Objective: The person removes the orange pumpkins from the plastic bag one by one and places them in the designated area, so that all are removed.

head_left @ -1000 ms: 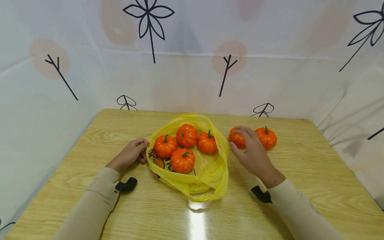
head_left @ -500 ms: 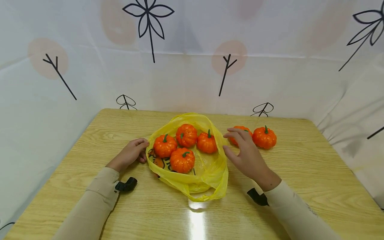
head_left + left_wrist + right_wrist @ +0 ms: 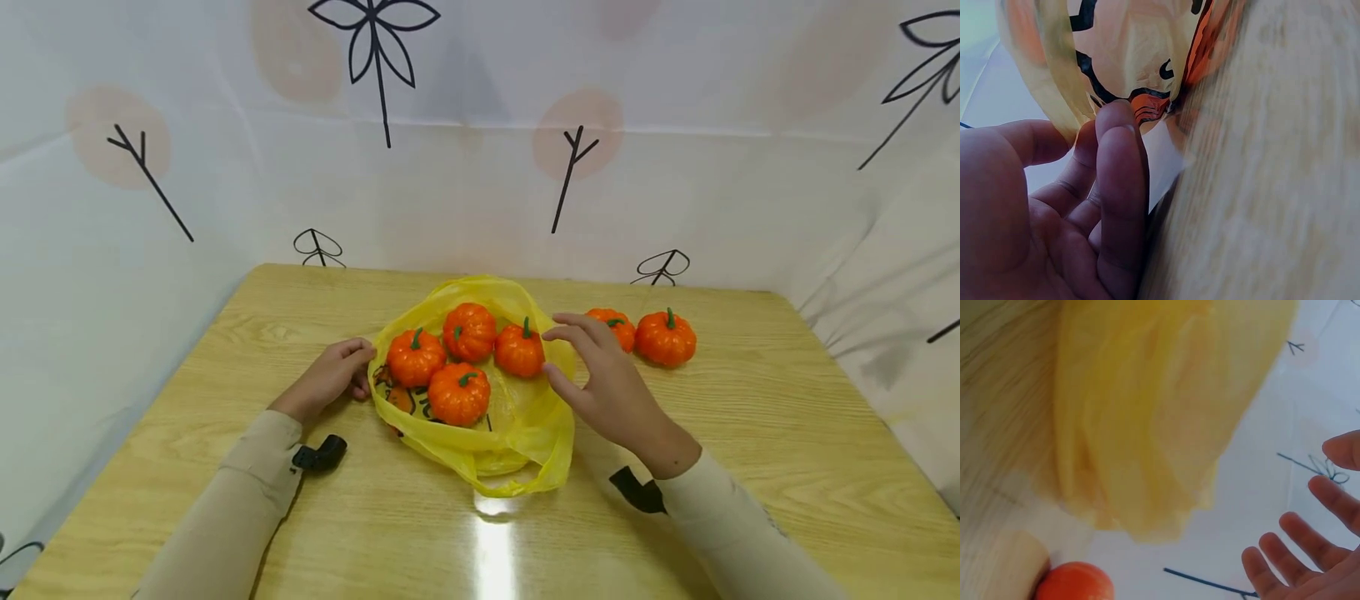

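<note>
A yellow plastic bag (image 3: 553, 442) lies mouth-up on the table, with several small orange pumpkins (image 3: 459, 395) inside. My left hand (image 3: 324, 383) pinches the bag's left rim between thumb and fingers, as the left wrist view also shows. At the opposite rim my right hand (image 3: 618, 400) hovers with fingers spread and holds nothing; its fingertips overlap the bag's edge in the head view, close to a pumpkin (image 3: 520, 350) inside. Beyond this hand, on the table, sit a partly hidden pumpkin (image 3: 617, 323) and another pumpkin (image 3: 665, 340) with a green stem.
The wooden table (image 3: 757, 433) reaches back to a pale patterned cloth (image 3: 465, 192) hanging behind it. Black wrist devices (image 3: 321, 455) show at both sleeves. Light reflects off the tabletop in front of the bag.
My right hand has moved left, from over the nearer loose pumpkin to the bag's right rim. The left hand keeps its pinch. The head view has tilted slightly.
</note>
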{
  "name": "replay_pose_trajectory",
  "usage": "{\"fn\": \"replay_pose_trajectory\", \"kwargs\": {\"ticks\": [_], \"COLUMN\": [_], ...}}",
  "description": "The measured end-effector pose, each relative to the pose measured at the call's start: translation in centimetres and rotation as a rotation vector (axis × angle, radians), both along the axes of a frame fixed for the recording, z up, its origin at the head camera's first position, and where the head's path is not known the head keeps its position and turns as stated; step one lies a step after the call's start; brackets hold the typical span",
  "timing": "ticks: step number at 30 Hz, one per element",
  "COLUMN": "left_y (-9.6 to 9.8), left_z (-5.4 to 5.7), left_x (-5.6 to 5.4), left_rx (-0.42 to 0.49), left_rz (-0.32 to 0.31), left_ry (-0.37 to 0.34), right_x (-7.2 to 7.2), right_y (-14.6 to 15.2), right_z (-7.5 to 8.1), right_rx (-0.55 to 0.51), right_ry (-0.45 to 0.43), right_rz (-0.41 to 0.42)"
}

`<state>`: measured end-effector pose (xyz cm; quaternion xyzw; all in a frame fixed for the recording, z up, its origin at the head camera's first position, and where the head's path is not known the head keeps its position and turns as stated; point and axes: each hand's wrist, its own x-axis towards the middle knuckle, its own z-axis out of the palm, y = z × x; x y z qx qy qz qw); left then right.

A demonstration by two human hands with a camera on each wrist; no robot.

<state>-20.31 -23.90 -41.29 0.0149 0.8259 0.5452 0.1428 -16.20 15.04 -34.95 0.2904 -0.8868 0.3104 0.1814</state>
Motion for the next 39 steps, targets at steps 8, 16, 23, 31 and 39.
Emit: {"fn": "replay_pose_trajectory", "kwargs": {"ticks": [8, 16, 23, 31, 39], "left_y": [0.1, -0.1, 0.0, 0.1, 0.1], "left_z": [0.1, -0.1, -0.2, 0.0, 0.2], "left_x": [-0.1, -0.2, -0.2, -0.2, -0.1], "left_rx": [-0.007, -0.01, -0.009, -0.007, -0.011], "left_rz": [-0.007, -0.005, -0.004, -0.008, -0.009], "left_ry": [0.003, 0.007, 0.008, 0.003, 0.008], "right_x": [0.7, 1.4, 1.2, 0.7, 0.0], "right_y": [-0.8, -2.3, -3.8, -5.6, -6.6], "right_z": [1.9, 3.8, 4.3, 3.7, 1.7], "right_rx": [-0.032, -0.085, -0.109, -0.119, -0.067], "right_ry": [0.051, 0.082, 0.084, 0.046, -0.028], "right_rz": [0.049, 0.098, 0.131, 0.159, 0.187]}}
